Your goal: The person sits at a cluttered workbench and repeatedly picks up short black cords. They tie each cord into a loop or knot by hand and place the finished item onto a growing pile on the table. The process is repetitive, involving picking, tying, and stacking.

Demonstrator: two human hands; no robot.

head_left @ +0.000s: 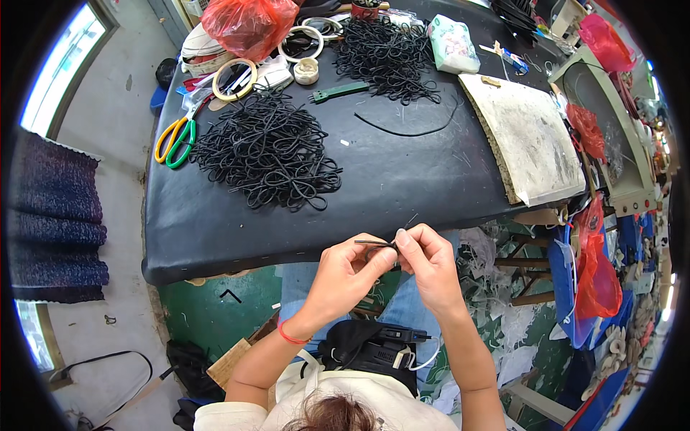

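Note:
Both hands meet just in front of the table's near edge, pinching a thin black cord (374, 243) between them. My left hand (343, 274) is closed on it, and two strands stick out leftward past its fingers. My right hand (430, 269) pinches the cord at its thumb and fingertips, with a thin dark end pointing up. Fingers hide the middle of the cord. On the black tabletop (237, 237) beyond lie a large heap of looped black cords (266, 151) and a second heap (384, 54) farther back. A single loose black cord (413, 134) curves between the heaps and a pale board.
Scissors (175, 144) with yellow and green handles lie at the table's left. Behind them are tape rolls (235, 79) and a red plastic bag (251, 25). A green tool (339, 92) lies between the heaps. A white packet (453, 44) and the pale board (528, 144) occupy the right.

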